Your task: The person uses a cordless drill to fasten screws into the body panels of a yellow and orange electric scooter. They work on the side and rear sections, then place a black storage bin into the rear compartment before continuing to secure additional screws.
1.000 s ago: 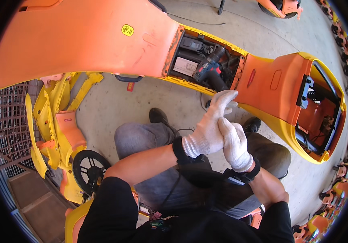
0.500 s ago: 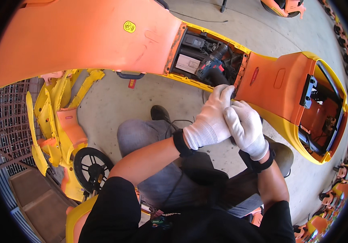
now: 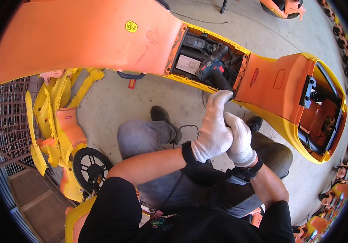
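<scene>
Both of my hands wear white knit gloves and meet in front of me, below the scooter body. My left hand [image 3: 215, 127] is open, its fingers stretched long and pointing up. Against its palm side lies my right hand [image 3: 240, 141], also flat; some of its fingers are hidden. No object shows between them. Just beyond my fingertips, a cordless drill [image 3: 211, 68] rests across the open compartment [image 3: 177, 75] of an orange and yellow scooter body [image 3: 259, 91]. Its dark handle points toward my hands. Under it are a white-labelled box [image 3: 188, 64] and black parts.
At left stand yellow body panels [image 3: 46, 117] and a black wheel [image 3: 93, 170] beside a metal mesh cage [image 3: 6, 117]. The scooter's right end is an open shell [image 3: 323, 121] with wiring inside. Rows of orange parts [image 3: 342, 190] line the far right.
My hands have drawn slightly down, away from the drill handle. The right hand's fingers have straightened from a bent hold over the left hand to lie against it. The drill stays put.
</scene>
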Demonstrator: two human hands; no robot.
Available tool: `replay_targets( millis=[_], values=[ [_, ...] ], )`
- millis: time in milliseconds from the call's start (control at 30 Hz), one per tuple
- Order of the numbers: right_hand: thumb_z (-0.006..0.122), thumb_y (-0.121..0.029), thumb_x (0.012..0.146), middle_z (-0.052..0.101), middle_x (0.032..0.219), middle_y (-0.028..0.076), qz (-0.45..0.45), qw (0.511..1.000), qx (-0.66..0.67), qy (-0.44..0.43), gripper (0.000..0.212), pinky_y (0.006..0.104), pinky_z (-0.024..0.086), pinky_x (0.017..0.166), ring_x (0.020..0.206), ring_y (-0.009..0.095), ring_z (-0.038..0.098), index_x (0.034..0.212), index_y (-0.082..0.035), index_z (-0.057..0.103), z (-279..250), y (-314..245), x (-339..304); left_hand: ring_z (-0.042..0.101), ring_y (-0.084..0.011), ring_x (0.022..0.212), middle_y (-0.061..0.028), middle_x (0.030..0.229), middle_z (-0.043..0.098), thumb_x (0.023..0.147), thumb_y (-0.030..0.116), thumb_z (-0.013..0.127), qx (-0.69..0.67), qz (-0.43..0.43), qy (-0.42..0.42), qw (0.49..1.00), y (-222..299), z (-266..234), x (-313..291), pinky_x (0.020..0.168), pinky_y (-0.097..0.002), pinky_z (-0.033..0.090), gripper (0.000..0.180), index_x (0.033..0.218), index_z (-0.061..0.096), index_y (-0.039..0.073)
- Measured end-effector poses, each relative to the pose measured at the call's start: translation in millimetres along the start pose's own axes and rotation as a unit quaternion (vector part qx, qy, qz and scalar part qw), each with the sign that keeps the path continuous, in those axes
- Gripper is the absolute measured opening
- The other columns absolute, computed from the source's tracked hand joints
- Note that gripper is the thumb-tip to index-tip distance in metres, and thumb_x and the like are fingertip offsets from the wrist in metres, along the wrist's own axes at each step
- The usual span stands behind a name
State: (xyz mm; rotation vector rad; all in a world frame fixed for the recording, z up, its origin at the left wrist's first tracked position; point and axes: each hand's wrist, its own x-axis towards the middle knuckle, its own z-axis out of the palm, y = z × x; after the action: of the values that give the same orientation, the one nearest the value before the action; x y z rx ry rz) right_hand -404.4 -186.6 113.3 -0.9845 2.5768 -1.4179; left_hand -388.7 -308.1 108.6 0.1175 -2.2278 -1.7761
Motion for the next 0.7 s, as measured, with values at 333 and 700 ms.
replay_targets(
  millis=[333,700],
  values=[
    [0.058,-0.005,0.085,0.065,0.105,0.019,0.016,1.000,-0.010,-0.001,0.033,0.0386,0.051,0.084,0.094,0.036,0.064,0.117,0.001,0.058,-5,6,16,0.053,-0.0332,0.123,-0.0197,0.134,0.048,0.074,-0.003,0.062,0.022,-0.016,-0.052,0.998,-13,-2,20,0.105,-0.0380,0.043,0.070,0.140,0.039,0.002],
    [0.052,0.004,0.084,0.059,0.095,0.022,0.132,0.986,-0.065,-0.077,0.011,0.0456,0.051,0.080,0.089,0.041,0.062,0.094,0.001,0.056,-13,28,21,0.065,-0.0233,0.094,-0.0101,0.101,0.064,0.103,0.049,0.044,-0.386,-0.521,-0.085,0.756,-18,-11,27,0.088,-0.0413,0.054,0.049,0.119,0.057,0.004]
  ],
)
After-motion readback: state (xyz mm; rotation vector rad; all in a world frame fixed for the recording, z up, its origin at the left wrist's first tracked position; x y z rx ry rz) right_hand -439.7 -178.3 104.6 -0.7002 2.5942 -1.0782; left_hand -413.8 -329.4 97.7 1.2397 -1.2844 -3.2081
